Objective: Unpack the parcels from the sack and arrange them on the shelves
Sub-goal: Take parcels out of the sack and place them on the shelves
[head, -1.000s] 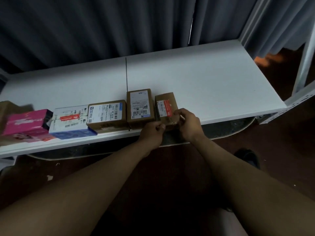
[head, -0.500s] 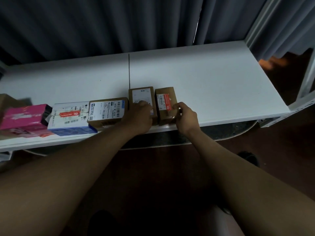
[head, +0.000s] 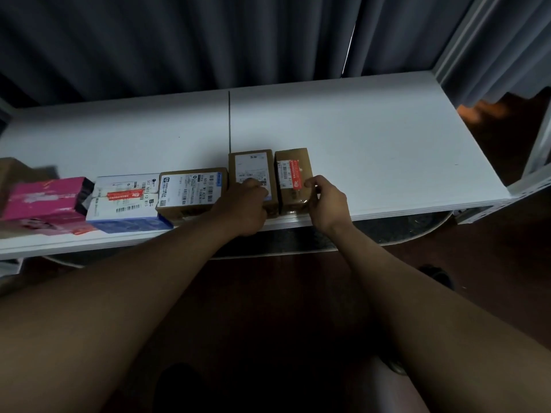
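Both hands are on the last two boxes of a row along the front edge of the white shelf, which looks like squaring-up, not carrying.

Right hand grips the small brown parcel with the red sticker at the row's 3 o'clock end. The thumb curls onto its top by the sticker and the fingers wrap its right side. The grip is from the outer side, probably to nudge it left against its neighbour.

Left hand rests on the near end of the brown parcel with the white label, fingers bent over its top. Can't tell if it pinches or just presses down; likely it's steadying that box so it doesn't slide while the other closes in. A thin dark gap shows between the two boxes.

Toward 9 o'clock the row runs: wide brown box, white-and-blue box, pink package, each just beside the next. Labels face up, presumably for reading. Everything from 12 to 3 o'clock behind the row is bare board.

The sack isn't in view, so I can't tell how many parcels remain. On this shelf the row looks part-filled.

Risk: boxes sit close to the front lip, so an over-hard push could tip one off.
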